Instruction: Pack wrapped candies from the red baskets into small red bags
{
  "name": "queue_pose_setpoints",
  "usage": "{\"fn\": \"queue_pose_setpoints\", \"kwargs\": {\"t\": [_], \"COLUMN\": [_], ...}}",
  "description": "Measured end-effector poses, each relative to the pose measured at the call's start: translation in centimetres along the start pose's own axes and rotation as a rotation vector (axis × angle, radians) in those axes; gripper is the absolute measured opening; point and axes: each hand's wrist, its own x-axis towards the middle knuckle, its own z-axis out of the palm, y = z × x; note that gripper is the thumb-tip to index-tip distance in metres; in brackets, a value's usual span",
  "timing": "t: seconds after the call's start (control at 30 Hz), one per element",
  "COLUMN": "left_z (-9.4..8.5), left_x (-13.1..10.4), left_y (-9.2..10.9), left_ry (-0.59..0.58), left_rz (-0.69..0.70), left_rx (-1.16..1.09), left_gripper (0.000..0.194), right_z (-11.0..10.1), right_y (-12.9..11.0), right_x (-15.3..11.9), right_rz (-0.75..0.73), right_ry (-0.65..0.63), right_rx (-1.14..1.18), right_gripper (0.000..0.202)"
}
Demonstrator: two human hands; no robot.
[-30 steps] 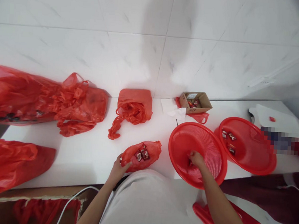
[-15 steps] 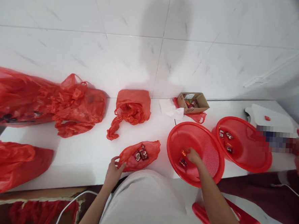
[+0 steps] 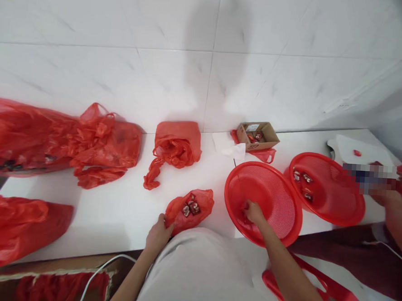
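A small red plastic bag (image 3: 203,198) lies open on the white table, with several dark red wrapped packets (image 3: 191,207) inside. My left hand (image 3: 159,234) pinches the bag's left end. Inside the nearer red basket (image 3: 285,214) is my right hand (image 3: 252,212), fingers closed and pointing down near the basket's floor. Whatever those fingers hold is hidden by the hand. A second red basket (image 3: 341,191), touching the first on the right, holds several wrapped packets (image 3: 303,177).
Red bags fill the left side (image 3: 113,140), with a folded one (image 3: 179,142) at the wall. A small cardboard box (image 3: 265,135) stands at the back. Another person's hand (image 3: 384,196) is at right, by a white scale (image 3: 364,151). A red stool (image 3: 341,300) stands below.
My right hand has moved slightly left and down in the basket, over the packet seen there before. My left hand has shifted right along the bag. The other person's hand has moved left.
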Motion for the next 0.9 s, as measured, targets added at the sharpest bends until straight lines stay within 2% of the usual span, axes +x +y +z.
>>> {"fn": "queue_pose_setpoints", "kwargs": {"t": [0.1, 0.17, 0.23, 0.33, 0.43, 0.5, 0.57, 0.73, 0.9], "left_z": [0.1, 0.3, 0.4, 0.6, 0.6, 0.5, 0.4, 0.2, 0.0], "left_x": [0.1, 0.2, 0.2, 0.2, 0.0, -0.1, -0.1, -0.1, 0.0], "left_y": [0.2, 0.6, 1.0, 1.8, 2.2, 2.1, 1.8, 0.6, 0.4], "left_ry": [-0.014, -0.033, -0.052, -0.068, -0.068, -0.055, -0.037, -0.017, -0.015], "left_rz": [0.057, 0.067, 0.053, 0.035, 0.010, -0.008, -0.018, -0.044, -0.048], "left_rx": [-0.099, -0.260, -0.410, -0.491, -0.571, -0.612, -0.626, -0.646, -0.657], "left_gripper": [0.024, 0.028, 0.036, 0.041, 0.043, 0.042, 0.041, 0.041, 0.040], "right_z": [-2.1, -3.2, -3.3, -1.2, 2.7, 5.1, 6.9, 9.6, 12.9], "right_y": [-2.1, -4.9, -8.4, -13.7, -16.9, -17.6, -17.5, -16.0, -14.6], "right_x": [0.5, -0.2, -1.6, -4.1, -5.7, -5.9, -5.5, -4.3, -4.4], "right_rz": [-0.025, -0.066, -0.123, -0.241, -0.414, -0.498, -0.519, -0.521, -0.658], "right_ry": [0.017, 0.014, -0.036, -0.176, -0.259, -0.283, -0.284, -0.287, -0.484], "right_rx": [0.045, 0.169, 0.380, 0.555, 0.446, 0.339, 0.255, 0.166, 0.136], "right_gripper": [0.009, 0.012, 0.018, 0.019, 0.010, 0.006, 0.008, 0.009, 0.015]}}
